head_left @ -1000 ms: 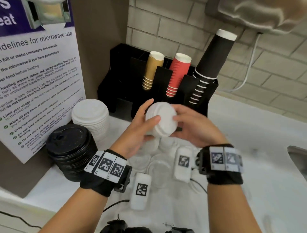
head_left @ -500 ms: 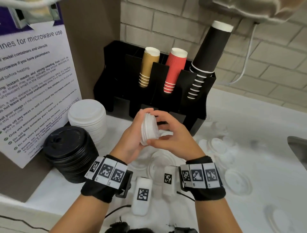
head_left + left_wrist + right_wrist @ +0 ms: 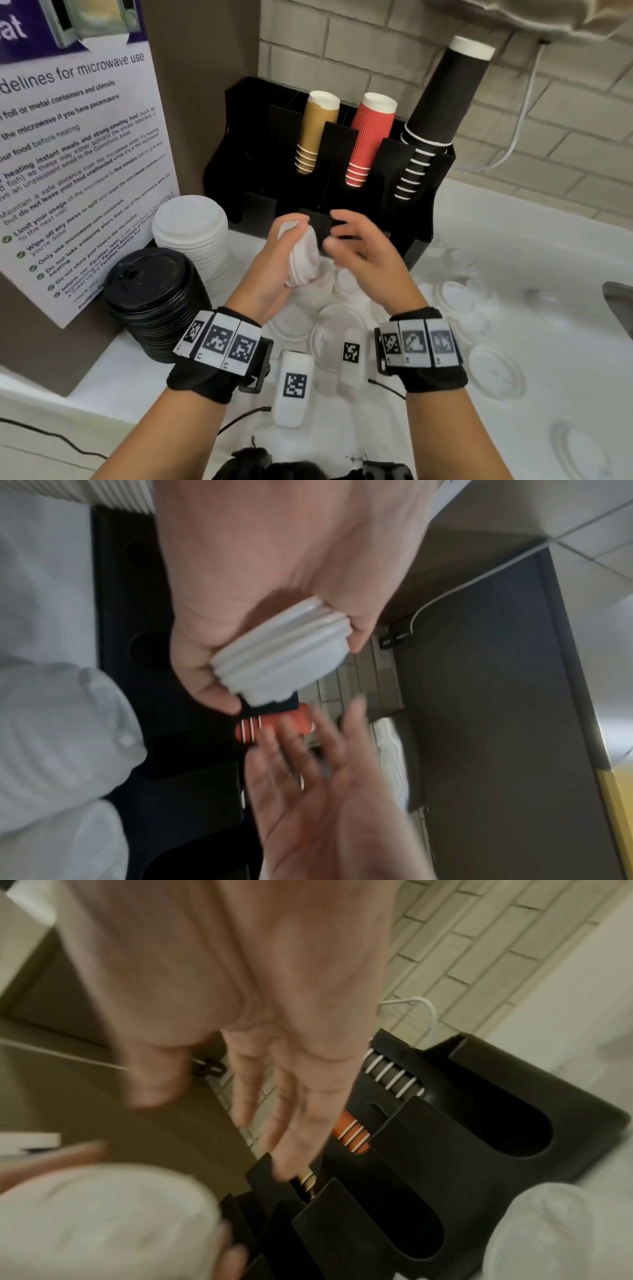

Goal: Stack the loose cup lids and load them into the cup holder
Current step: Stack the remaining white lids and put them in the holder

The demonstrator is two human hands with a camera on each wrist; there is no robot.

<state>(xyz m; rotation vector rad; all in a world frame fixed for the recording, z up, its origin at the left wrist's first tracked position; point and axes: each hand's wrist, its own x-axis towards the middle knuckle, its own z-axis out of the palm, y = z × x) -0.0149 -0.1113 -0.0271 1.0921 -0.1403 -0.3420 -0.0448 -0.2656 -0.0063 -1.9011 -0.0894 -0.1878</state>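
My left hand (image 3: 291, 246) grips a short stack of white cup lids (image 3: 303, 260) on edge, just in front of the black cup holder (image 3: 424, 219). The left wrist view shows the same lid stack (image 3: 281, 650) pinched between thumb and fingers. My right hand (image 3: 349, 240) hovers beside the stack with its fingers spread and holds nothing; it is blurred. In the right wrist view the straight fingers (image 3: 294, 1110) point at the holder's front slots (image 3: 404, 1223). Several loose clear lids (image 3: 493, 373) lie on the white counter.
A tall stack of white lids (image 3: 191, 233) and a stack of black lids (image 3: 154, 294) stand at the left by a microwave notice board (image 3: 78, 164). Gold (image 3: 315, 133), red (image 3: 368, 137) and black cups (image 3: 435, 113) fill the holder. A sink edge (image 3: 620, 305) shows at the right.
My right hand has let go of the lid stack and drawn slightly right with fingers spread. The left hand has kept the stack, now tilted on edge, lower in front of the holder.
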